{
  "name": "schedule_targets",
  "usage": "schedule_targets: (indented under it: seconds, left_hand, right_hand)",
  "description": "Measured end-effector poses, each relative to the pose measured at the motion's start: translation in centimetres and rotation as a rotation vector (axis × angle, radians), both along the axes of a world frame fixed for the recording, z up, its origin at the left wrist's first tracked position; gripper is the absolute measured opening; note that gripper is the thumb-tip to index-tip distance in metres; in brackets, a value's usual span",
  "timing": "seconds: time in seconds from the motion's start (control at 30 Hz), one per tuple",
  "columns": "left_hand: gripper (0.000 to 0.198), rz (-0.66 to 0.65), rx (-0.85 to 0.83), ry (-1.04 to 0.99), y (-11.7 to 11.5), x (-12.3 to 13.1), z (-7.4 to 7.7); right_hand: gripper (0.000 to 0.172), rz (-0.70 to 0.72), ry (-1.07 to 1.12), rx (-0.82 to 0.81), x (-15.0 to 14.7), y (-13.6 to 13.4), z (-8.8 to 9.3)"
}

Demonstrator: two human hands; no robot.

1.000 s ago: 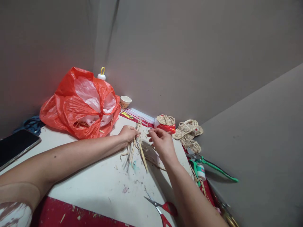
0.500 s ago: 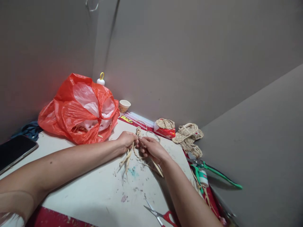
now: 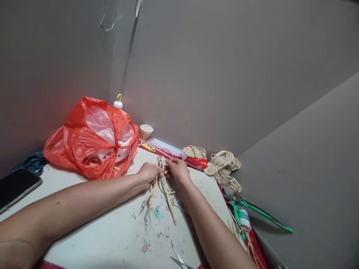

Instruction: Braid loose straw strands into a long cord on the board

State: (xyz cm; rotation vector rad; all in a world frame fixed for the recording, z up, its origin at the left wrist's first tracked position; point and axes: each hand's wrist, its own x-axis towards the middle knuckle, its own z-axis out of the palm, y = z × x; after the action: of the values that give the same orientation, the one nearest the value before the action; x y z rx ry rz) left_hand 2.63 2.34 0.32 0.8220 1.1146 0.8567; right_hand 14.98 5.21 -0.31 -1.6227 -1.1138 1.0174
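Observation:
A small braided straw piece [image 3: 160, 162] stands up between my two hands over the white board, its loose straw strands [image 3: 168, 200] hanging down toward me. On its left side, my left hand [image 3: 150, 174] is closed around the base of the braid. My right hand [image 3: 177, 170] is on the other side, fingertips pinched at the strands close to the braid. Just what lies between the right fingertips is partly hidden by the hand. Scissors [image 3: 181, 260] lie at the near edge, cut off by the frame and partly behind my right forearm.
A red plastic bag [image 3: 75, 145] bulges at back left, near a phone [image 3: 18, 186]. Along the back are a paper cup [image 3: 146, 131], a red packet [image 3: 196, 163] and woven straw pieces [image 3: 223, 164]. Green-handled shears [image 3: 266, 215] and a small white bottle [image 3: 245, 220] lie right. Grey walls enclose the table.
My right hand has shifted up toward the braid's top, and a flat strand it was near now hangs down in front. The view has tilted up slightly. My left hand keeps its grip.

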Motion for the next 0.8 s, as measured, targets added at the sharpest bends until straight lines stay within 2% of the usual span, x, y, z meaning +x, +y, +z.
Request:
schedule_targets:
  seconds: [0.17, 0.37, 0.47, 0.6, 0.8]
  left_hand:
    - [0.018, -0.035, -0.038, -0.02, 0.9, -0.2, -0.2]
    - [0.019, -0.031, 0.01, -0.039, -0.2, 0.1, 0.0]
    - [0.018, -0.038, 0.017, -0.041, -0.5, 0.5, 0.0]
    - [0.018, -0.03, 0.008, -0.04, 0.1, 0.6, -0.2]
    - [0.02, -0.021, 0.0, -0.045, 0.7, 0.5, -0.6]
  right_hand:
    - [0.02, -0.001, -0.027, 0.026, -0.1, -0.2, -0.4]
    - [0.017, -0.006, -0.058, 0.08, 0.1, -0.1, -0.4]
    - [0.017, -0.006, -0.069, 0.126, 0.0, 0.5, -0.5]
    - [0.02, -0.039, -0.091, 0.188, -0.1, 1.9, -1.2]
    - [0.014, -0.023, -0.085, 0.175, 0.0, 3.2, -2.3]
